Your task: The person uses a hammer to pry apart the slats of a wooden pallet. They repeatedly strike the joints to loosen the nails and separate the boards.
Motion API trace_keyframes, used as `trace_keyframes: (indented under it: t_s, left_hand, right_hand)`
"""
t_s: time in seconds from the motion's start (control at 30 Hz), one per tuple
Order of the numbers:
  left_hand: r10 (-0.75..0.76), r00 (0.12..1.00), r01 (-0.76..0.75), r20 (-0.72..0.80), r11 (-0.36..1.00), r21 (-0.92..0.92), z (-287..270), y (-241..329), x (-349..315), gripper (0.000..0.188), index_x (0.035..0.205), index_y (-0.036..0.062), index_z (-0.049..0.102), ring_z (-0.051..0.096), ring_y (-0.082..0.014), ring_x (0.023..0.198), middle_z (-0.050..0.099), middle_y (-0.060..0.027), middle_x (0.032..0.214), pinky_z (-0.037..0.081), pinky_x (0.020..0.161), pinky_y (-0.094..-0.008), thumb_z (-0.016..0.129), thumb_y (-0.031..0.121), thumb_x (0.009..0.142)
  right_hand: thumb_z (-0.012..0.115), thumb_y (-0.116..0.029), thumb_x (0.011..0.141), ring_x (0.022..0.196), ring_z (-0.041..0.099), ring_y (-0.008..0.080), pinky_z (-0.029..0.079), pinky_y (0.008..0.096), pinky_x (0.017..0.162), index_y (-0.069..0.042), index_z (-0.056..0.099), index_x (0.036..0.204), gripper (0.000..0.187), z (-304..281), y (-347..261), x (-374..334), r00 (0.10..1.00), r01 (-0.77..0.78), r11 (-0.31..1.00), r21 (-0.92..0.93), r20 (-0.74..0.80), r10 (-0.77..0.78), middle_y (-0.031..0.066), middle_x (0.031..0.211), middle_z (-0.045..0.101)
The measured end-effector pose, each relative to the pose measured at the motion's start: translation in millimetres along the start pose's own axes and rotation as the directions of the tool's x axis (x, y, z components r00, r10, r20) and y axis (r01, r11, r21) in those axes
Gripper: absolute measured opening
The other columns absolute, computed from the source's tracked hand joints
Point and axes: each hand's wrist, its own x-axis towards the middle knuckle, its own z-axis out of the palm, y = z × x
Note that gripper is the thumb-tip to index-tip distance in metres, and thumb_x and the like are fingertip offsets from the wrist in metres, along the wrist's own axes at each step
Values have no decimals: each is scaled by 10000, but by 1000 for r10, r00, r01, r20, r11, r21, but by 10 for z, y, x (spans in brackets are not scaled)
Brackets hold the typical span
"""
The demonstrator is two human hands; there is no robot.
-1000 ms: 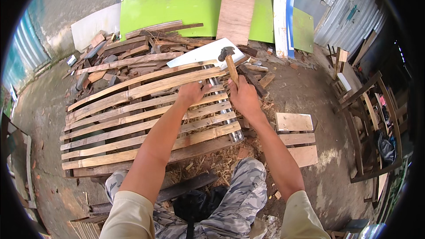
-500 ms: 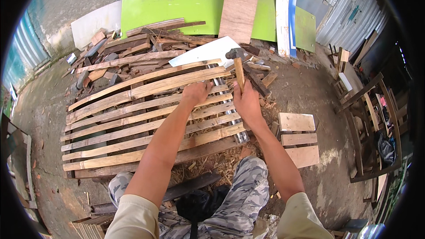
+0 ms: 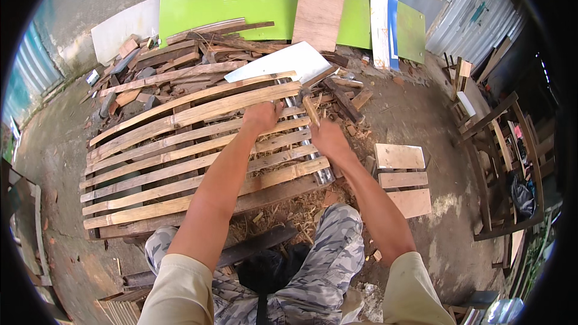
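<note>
A rack of pale bamboo slats [image 3: 138, 183] lies in front of me, the slats spaced apart across dark wooden bars. My right hand [image 3: 330, 139] grips a hammer [image 3: 310, 110] by its wooden handle. The dark hammer head is down close to the right end of an upper slat; whether it touches cannot be told. My left hand [image 3: 262, 117] is closed and rests on the slats near their right end. What its fingers pinch, if anything, is hidden. A shiny metal strip [image 3: 323, 174] runs beneath the slat ends.
Scrap wood [image 3: 180, 54] is heaped behind the rack, with a white panel [image 3: 283, 65] on it. Short boards [image 3: 402, 179] lie to the right. A wooden frame [image 3: 478, 189] stands farther right. Shavings [image 3: 274, 216] litter the ground before my knees.
My right hand has swung the hammer down, from raised above the slats to close by a slat's end. My left hand stays at nearly the same place on the slats.
</note>
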Motion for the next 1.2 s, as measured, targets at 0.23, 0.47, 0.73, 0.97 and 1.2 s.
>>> trace_keyframes:
  t_s: [0.23, 0.47, 0.73, 0.97, 1.2]
  left_hand:
    - [-43, 998, 45, -45, 998, 47, -8, -190, 24, 665, 989, -14, 734, 676, -440, 1008, 715, -266, 1019, 511, 916, -533, 325, 507, 1049]
    - [-59, 998, 57, 22, 995, 76, -75, -195, -4, 698, 1032, -19, 714, 679, -395, 1056, 720, -226, 1090, 523, 951, -503, 260, 511, 1062]
    - [-21, 1000, 21, -2, 998, 62, -31, -60, 12, 699, 1042, -11, 719, 682, -390, 1047, 720, -225, 1093, 527, 938, -506, 256, 511, 1061]
    - [-20, 1000, 20, -6, 999, 41, -4, -33, 3, 679, 1043, -13, 718, 674, -416, 1045, 718, -234, 1084, 522, 935, -507, 283, 509, 1055]
    - [-34, 998, 34, -60, 999, 8, -48, -212, 20, 689, 991, -31, 724, 668, -449, 1023, 712, -266, 1041, 514, 911, -527, 310, 517, 1046]
  right_hand:
    - [491, -391, 1047, 774, 667, 492, 515, 553, 714, 64, 559, 979, 466, -429, -678, -96, 957, 73, 924, 374, -288, 41, 318, 807, 661]
    - [508, -356, 1029, 781, 659, 530, 536, 570, 715, 77, 572, 1006, 438, -486, -557, -78, 988, 23, 986, 167, -155, 4, 348, 792, 656]
    - [504, -311, 1025, 772, 676, 503, 539, 550, 697, 72, 554, 947, 394, -350, -287, 73, 983, -106, 986, 126, 166, 84, 320, 840, 680]
    - [511, -377, 1022, 906, 663, 493, 511, 554, 834, 84, 589, 1104, 475, -244, -349, -102, 998, -60, 988, 145, 10, 59, 330, 908, 677]
    - [518, -365, 1020, 840, 669, 514, 539, 558, 794, 70, 571, 998, 439, -579, -800, -166, 986, -19, 946, 323, -149, 70, 336, 833, 670]
